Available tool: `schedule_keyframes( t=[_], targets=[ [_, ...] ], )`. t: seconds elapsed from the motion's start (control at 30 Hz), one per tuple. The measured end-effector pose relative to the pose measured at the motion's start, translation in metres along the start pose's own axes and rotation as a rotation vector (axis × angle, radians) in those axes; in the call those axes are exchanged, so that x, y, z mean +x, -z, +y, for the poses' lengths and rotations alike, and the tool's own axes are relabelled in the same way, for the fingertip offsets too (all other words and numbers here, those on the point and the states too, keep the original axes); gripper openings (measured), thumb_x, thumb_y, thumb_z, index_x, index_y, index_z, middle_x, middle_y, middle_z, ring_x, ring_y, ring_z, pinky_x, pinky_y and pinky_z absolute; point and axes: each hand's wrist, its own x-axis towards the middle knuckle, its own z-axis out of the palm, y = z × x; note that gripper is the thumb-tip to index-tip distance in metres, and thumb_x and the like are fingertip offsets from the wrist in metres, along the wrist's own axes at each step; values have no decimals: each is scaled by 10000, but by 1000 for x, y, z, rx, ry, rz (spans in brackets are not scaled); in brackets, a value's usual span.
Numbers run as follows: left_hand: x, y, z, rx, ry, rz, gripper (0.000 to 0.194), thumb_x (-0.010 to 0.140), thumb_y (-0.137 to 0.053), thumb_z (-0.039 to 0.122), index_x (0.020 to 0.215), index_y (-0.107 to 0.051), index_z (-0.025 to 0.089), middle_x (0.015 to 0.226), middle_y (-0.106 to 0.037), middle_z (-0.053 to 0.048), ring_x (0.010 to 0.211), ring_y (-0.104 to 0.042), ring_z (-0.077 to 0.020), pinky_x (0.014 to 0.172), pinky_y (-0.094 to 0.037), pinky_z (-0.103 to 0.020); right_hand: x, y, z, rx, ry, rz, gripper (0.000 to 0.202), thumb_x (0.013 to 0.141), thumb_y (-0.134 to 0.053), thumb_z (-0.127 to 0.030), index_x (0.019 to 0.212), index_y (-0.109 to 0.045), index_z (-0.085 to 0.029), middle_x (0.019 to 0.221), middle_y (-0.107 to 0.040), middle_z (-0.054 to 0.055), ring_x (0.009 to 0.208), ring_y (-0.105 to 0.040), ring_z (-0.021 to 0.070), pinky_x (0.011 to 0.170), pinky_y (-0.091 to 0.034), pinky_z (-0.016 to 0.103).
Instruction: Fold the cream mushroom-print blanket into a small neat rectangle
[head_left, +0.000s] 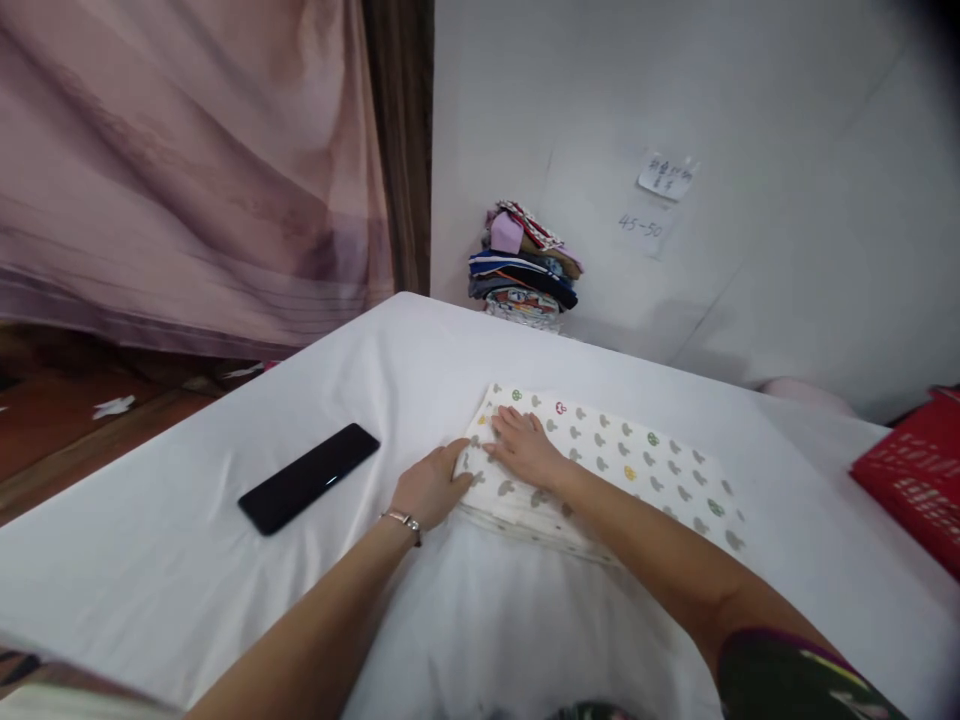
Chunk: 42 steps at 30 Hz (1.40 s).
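A folded white cloth (pixel 600 450) with grey, green, red and yellow mushroom-like prints lies flat on a table covered in white cloth (pixel 450 350). My left hand (pixel 431 487), with a bracelet at the wrist, holds the cloth's left edge between thumb and fingers. Flat on top of the cloth near its left end rests my right hand (pixel 525 447), fingers spread. To the left of my left hand lies a black phone (pixel 309 478).
A stack of folded clothes (pixel 525 265) stands beyond the table's far edge, against a white wall with paper notes (pixel 666 177). At the right edge is a red basket (pixel 915 470). A pink curtain (pixel 187 160) hangs at the left.
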Motion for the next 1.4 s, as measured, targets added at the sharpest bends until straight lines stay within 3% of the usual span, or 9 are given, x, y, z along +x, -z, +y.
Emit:
schedule_keyframes(
  t=[0.13, 0.27, 0.47, 0.6, 0.73, 0.87, 1.03, 1.27, 1.4],
  targets=[
    [1, 3, 1, -6, 9, -22, 487, 804, -454, 344, 1285, -430, 275, 1143, -602, -47, 969, -592, -227, 784, -444, -326, -29, 5, 23, -54, -96, 55, 722, 880, -170, -625, 1428, -244, -161, 1510, -107, 94, 1386, -21, 237, 1082, 26, 480],
    [2, 4, 1, 3, 11, -29, 498, 803, -444, 358, 1293, -423, 274, 1154, -599, -50, 975, -590, -233, 788, -447, -330, -42, -3, 44, -47, -243, -14, 754, 864, -131, -647, 1442, -207, -170, 1515, -64, 65, 1386, -2, 235, 1089, 0, 468],
    [0, 8, 1, -32, 15, -34, 522, 799, -456, 356, 1311, -409, 260, 1186, -589, -50, 1010, -576, -226, 827, -438, -318, -48, 9, 46, 63, -223, -35, 714, 870, -178, -629, 1429, -256, -192, 1513, -98, 56, 1387, -23, 209, 1097, -20, 438],
    [-2, 16, 0, -61, 63, -41, 519, 777, -466, 322, 1292, -434, 268, 1036, -640, -47, 934, -600, -225, 755, -448, -301, -83, 15, 68, 28, -335, 67, 702, 875, -184, -619, 1428, -255, -192, 1513, -103, 69, 1386, -35, 225, 1094, -29, 459],
    [0, 19, -3, -61, 72, -72, 530, 766, -456, 324, 1293, -427, 282, 988, -636, -50, 915, -600, -235, 739, -441, -311, -122, 3, 98, -102, -525, 109, 623, 899, -199, -552, 1419, -273, -216, 1505, -157, 63, 1381, -83, 235, 1086, -58, 488],
    [4, 17, -5, -26, 47, -105, 547, 768, -437, 354, 1308, -406, 266, 962, -629, -62, 907, -599, -250, 742, -439, -331, -131, -5, 104, -97, -525, 153, 583, 903, -238, -530, 1397, -320, -231, 1502, -178, 53, 1379, -104, 225, 1086, -77, 475],
    [7, 15, -7, 6, 35, -102, 550, 775, -431, 401, 1310, -397, 282, 944, -621, -57, 885, -604, -250, 755, -439, -344, -137, 5, 102, 77, -499, 189, 558, 893, -317, -509, 1364, -387, -219, 1487, -225, 64, 1375, -133, 210, 1096, -81, 449],
    [7, 17, -7, 16, 14, -114, 564, 780, -421, 438, 1316, -390, 265, 877, -615, -58, 838, -608, -252, 735, -448, -346, -227, 11, 131, 112, -701, 412, 494, 831, -480, -384, 1272, -510, -163, 1444, -324, 91, 1352, -216, 230, 1095, -194, 402],
    [8, 15, -7, 51, 14, -93, 562, 789, -406, 444, 1323, -388, 270, 923, -618, -71, 876, -605, -267, 764, -449, -362, -283, 3, 145, 295, -902, 644, 471, 800, -525, -351, 1224, -541, -146, 1377, -425, 108, 1249, -401, 237, 1025, -335, 376]
  ],
)
